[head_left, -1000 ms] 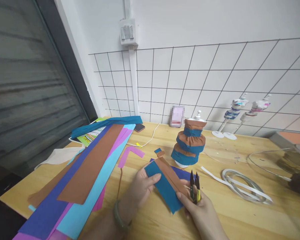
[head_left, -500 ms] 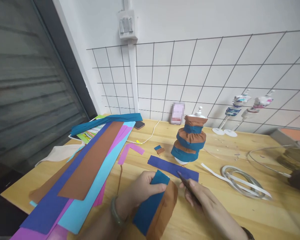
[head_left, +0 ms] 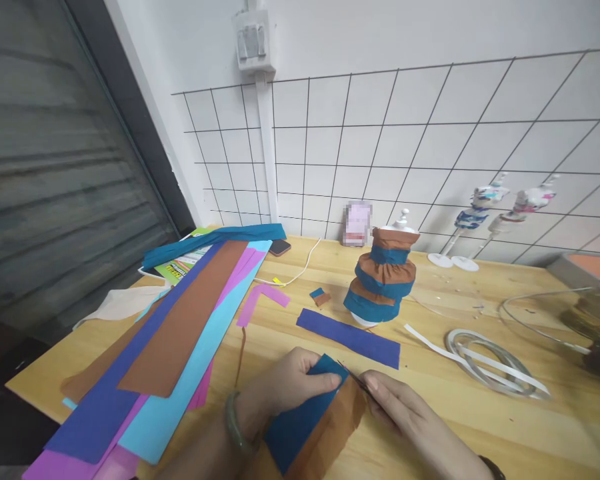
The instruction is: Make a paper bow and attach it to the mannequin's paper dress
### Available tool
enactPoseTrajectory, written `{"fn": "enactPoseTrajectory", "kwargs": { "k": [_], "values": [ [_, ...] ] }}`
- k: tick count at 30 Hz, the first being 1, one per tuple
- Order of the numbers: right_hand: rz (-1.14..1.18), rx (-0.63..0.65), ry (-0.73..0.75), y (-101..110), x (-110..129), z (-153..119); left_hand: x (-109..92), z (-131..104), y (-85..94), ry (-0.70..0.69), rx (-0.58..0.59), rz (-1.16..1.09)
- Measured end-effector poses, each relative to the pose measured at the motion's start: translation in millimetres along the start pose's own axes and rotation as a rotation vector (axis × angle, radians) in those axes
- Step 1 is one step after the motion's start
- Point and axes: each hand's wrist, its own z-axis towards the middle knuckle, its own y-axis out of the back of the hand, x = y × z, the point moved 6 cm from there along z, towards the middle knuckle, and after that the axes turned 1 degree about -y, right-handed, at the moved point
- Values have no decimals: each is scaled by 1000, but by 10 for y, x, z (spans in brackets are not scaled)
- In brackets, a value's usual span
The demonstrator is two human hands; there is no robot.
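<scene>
My left hand [head_left: 303, 383] pinches a piece of crepe paper [head_left: 303, 427], teal on one side and brown on the other, between thumb and fingers. A green bangle circles that wrist. My right hand [head_left: 393, 403] is closed round scissors [head_left: 353, 375], whose dark, thin blades meet the far edge of the paper where teal and brown join. Most of the handle is hidden in the fingers. Beyond the hands lies a dark blue paper strip [head_left: 349, 337]. A small dress form [head_left: 384, 277] wrapped in teal and brown bands stands behind it.
Long coloured paper strips [head_left: 180, 327] are piled at left. A phone [head_left: 280, 248], a white cable [head_left: 305, 263] and small paper scraps [head_left: 320, 297] lie mid-table. Coiled white tape [head_left: 495, 363] rests at right. Two white mini dress forms [head_left: 480, 207] stand at the wire grid.
My right hand has brought the scissors left and up onto the paper's top edge. My left hand keeps its hold on the paper, shifted slightly. The camera view has moved a little.
</scene>
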Motion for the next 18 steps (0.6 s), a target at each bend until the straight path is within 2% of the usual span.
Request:
{"fn": "enactPoseTrajectory", "kwargs": {
  "k": [12,18],
  "values": [
    [-58,-18,-4,-33,-50,10,0,-9,-63,41,52,-32],
    [-54,-18,-29,-25,-67,28,13,-4,2,41,-23,3]
  ]
}}
